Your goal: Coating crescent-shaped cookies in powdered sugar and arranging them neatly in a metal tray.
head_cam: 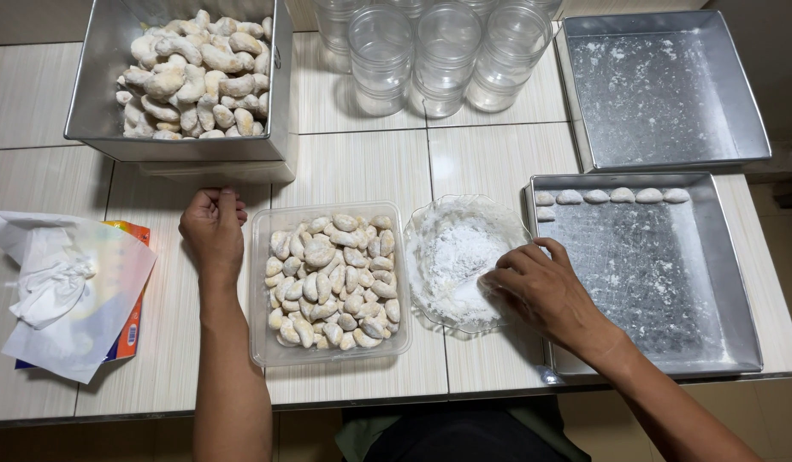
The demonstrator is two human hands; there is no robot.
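Resting knuckles-down on the pale tiled tabletop (pixel 370 162), left hand (pixel 213 229) is curled into a loose fist w/ nothing in it, just beside the clear rectangular plastic tub of pale crescent cookies (pixel 329 282). Right hand (pixel 540 287) dips bent fingers into the clear glass bowl of white powdered sugar (pixel 461 257); can't tell if it pinches anything. Bowl sits btwn tub & the sugar-dusted square metal tray (pixel 644 274), its top edge lined w/ coated cookies (pixel 608 196).
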